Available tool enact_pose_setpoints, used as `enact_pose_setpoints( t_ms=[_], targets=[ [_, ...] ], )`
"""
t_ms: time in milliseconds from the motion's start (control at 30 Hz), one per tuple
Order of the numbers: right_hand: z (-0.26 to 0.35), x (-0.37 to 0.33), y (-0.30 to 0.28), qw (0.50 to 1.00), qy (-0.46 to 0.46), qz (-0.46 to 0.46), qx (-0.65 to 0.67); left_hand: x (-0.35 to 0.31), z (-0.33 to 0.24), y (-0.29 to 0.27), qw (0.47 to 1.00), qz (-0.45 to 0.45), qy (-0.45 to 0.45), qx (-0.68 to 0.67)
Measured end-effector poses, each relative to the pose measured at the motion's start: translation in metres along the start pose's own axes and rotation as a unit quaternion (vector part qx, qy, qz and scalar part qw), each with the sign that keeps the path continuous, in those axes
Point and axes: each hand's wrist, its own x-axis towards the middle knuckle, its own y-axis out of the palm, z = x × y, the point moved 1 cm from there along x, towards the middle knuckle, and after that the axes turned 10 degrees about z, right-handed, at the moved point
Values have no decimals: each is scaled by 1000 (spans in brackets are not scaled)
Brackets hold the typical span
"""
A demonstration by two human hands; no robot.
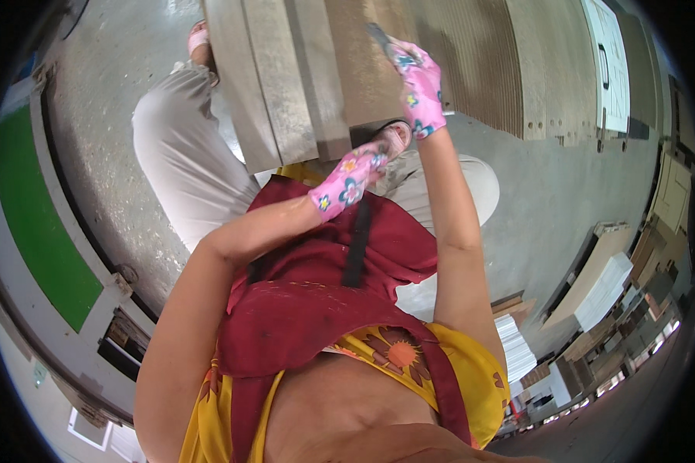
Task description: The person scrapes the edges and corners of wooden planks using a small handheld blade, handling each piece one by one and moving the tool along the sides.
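My right hand [421, 91], in a pink flowered glove, is closed around a dark grey, flat, narrow tool [377, 35] whose kind I cannot make out. It is held over the brown board [361, 73], whose surface looks streaked. My left hand [350, 176], gloved alike, hangs above my lap, close to the near end of the boards and beside my sandalled right foot [396, 139]. Its fingers are curled together, and whatever they may hold is hidden. Pale wooden strips [266, 85] lie along the left side of the brown board.
Right of the brown board stand ridged brown sheets [475, 65] and a white panel with a dark handle [606, 65]. A green-topped bench or frame [42, 216] runs along the left. Stacked boards [598, 282] lie on the grey floor [540, 204] to the right.
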Motion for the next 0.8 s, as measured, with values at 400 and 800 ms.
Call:
enact_pose_setpoints(
  t_ms=[400, 800],
  targets=[
    [40, -15, -1, 876, -237, 28, -418, 150, -17, -5, 957, -141, 1, 254],
    [46, -18, -20, 880, -206, 46, -427, 154, -20, -5, 956, -176, 2, 234]
  ],
)
